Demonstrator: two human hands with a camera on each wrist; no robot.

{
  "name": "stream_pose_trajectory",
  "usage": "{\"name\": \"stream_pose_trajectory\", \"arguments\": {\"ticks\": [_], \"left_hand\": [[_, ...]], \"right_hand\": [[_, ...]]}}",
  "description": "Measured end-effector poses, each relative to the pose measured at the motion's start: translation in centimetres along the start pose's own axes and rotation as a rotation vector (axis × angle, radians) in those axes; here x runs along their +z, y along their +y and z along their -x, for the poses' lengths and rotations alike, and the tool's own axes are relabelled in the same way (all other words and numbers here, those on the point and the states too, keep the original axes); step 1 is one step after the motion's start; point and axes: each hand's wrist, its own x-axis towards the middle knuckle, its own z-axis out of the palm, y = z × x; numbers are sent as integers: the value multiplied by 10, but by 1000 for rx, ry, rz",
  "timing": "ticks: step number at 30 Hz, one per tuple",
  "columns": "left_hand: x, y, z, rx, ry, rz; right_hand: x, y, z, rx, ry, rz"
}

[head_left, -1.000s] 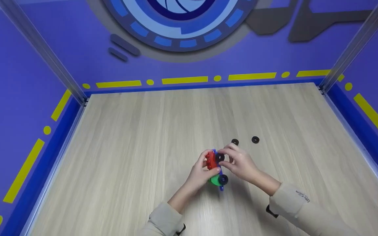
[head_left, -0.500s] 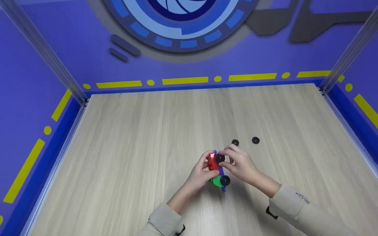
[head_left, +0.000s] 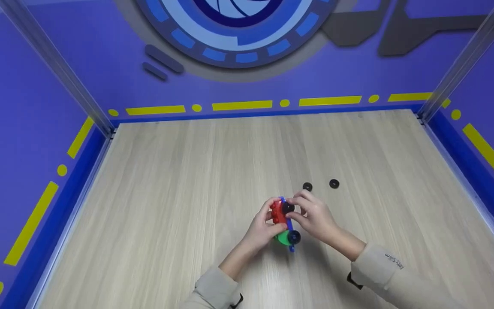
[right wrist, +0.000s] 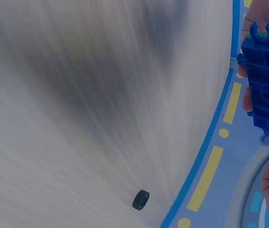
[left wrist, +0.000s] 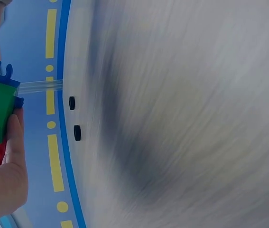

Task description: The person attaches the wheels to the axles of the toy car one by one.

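Note:
My left hand (head_left: 257, 229) grips a toy brick car by its red brick (head_left: 278, 213), above the wooden table in the head view. Behind the thumb sits a green brick (head_left: 284, 237), and a black wheel (head_left: 294, 237) is fitted at that near end. With thumb and fingers, my right hand (head_left: 317, 216) pinches another black wheel (head_left: 289, 207) at the car's far end. The right wrist view shows the underside of the blue base (right wrist: 267, 92), with a forked hook at one end. In the left wrist view the green brick hides part of the right hand.
Two loose black wheels, one close beyond my right fingers (head_left: 307, 186) and one farther right (head_left: 334, 183), lie on the wooden table (head_left: 187, 193). Blue-purple printed panels (head_left: 247, 92) with yellow dashes wall in its back and sides. Metal posts (head_left: 465, 56) stand in the corners.
The car has tilted slightly in my left hand, its near end shifting a little right. My right fingers stay on the far wheel, and the loose wheels lie as before.

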Motion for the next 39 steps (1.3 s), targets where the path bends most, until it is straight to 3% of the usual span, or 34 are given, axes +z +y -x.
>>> {"name": "stream_pose_trajectory", "arguments": {"ticks": [12,19,22,26,33,39], "left_hand": [[2,1,2,42,13,-72],[3,30,15,23,6,-93],[3,32,15,31,8,-113],[1,30,14,40,8,-129],[-2,6,5,26,23,-142],[-3,2,4,52,32,-190]], "right_hand": [[5,1,4,-105,126,19],[7,1,5,-88,135,24],[8,0,5,-84,146,19],[10,-1,5,-59,152,15],[13,-3,5,5,150,-13],[14,-5,6,40,161,-30]]}}
